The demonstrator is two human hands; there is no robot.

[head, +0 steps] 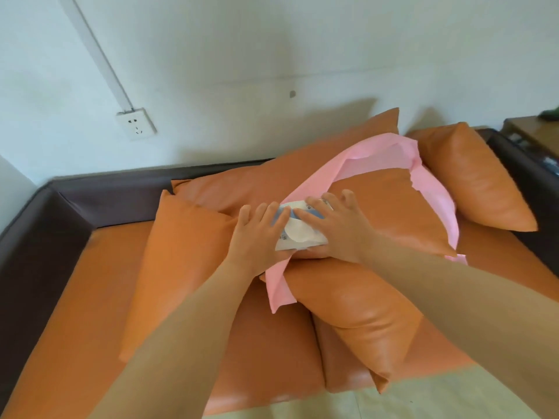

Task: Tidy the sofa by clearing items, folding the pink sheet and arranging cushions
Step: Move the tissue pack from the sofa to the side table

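Clearing items first: my left hand and right hand clasp the wipes pack atop the cushion and pink sheet. Next, lift it clear.

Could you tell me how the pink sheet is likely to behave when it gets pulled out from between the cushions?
The pink sheet looks thin and floppy: it drapes and creases around the top cushion. It is probably light. Pinned under that cushion, it may drag or snag, and its ragged edge suggests it could tear.
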